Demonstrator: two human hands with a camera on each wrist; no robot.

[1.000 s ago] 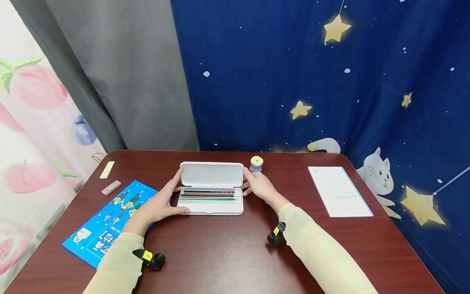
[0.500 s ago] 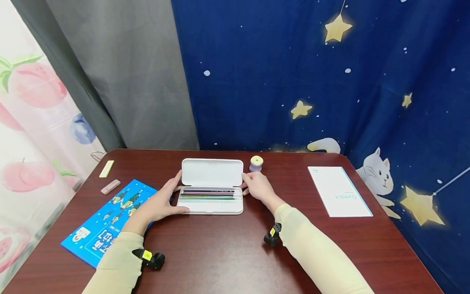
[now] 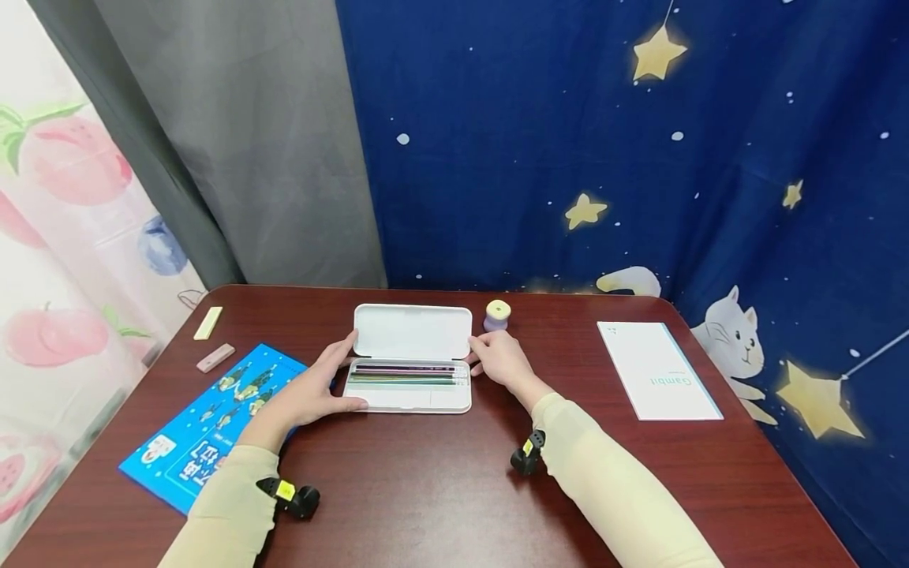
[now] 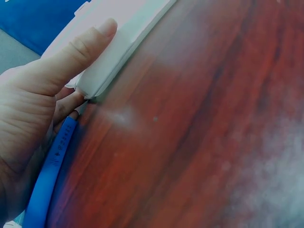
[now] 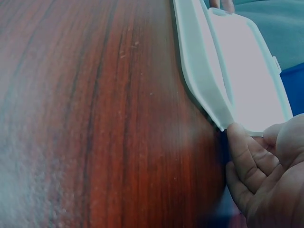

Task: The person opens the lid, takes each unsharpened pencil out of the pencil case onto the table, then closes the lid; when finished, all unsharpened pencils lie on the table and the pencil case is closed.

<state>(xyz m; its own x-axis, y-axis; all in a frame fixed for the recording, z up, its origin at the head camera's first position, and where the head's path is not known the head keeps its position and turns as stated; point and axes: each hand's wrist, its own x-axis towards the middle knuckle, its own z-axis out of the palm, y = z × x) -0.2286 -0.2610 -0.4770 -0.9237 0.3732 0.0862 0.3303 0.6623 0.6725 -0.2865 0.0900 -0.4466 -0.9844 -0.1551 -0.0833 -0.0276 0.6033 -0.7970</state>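
A white pencil case (image 3: 398,400) lies open on the table, its lid (image 3: 412,331) tilted back on the far side. Several pencils (image 3: 405,372) lie lengthwise in its tray. My left hand (image 3: 308,394) holds the case's left end, thumb over the near corner and index finger at the lid's edge. In the left wrist view the thumb (image 4: 85,52) extends over the white case, with other fingers by its corner. My right hand (image 3: 503,359) holds the right end near the hinge; in the right wrist view its fingertips (image 5: 237,137) touch the case's corner and the lid's edge.
A blue booklet (image 3: 213,426) lies partly under the left forearm. Beyond it are a pink eraser-like block (image 3: 215,358) and a pale yellow strip (image 3: 208,323). A purple and cream spool-shaped item (image 3: 497,315) stands behind my right hand. A white "Gambit" booklet (image 3: 659,371) lies at right.
The lid has tipped slightly farther back. My right hand has shifted a little to the left with it early on, while the left hand has stayed nearly still.
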